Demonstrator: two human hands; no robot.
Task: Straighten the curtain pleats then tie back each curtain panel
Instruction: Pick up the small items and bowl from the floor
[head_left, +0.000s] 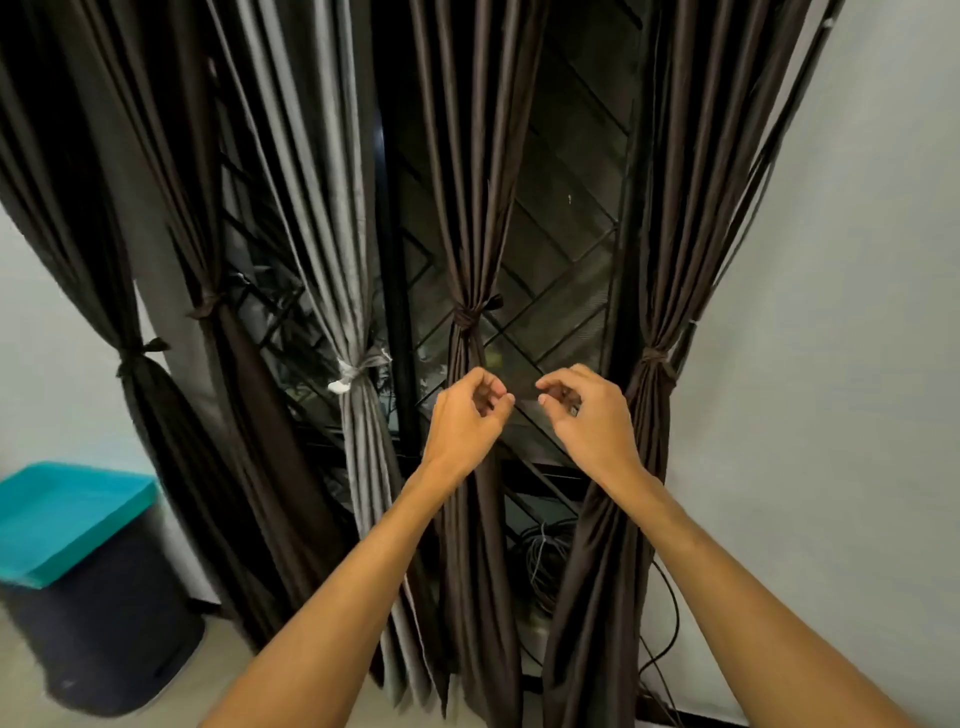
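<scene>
While L hand (465, 415), R hand (589, 415) fingers (493, 385) curl empty, teal-lidded bin (114, 623) contents hidden.

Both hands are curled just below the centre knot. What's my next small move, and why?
Probably draw both hands back and check the pleats. The left hand and right hand seem to hold nothing, the centre brown panel's tie looks knotted tight, and the grey panel's tie and right panel's tie are knotted too.
</scene>
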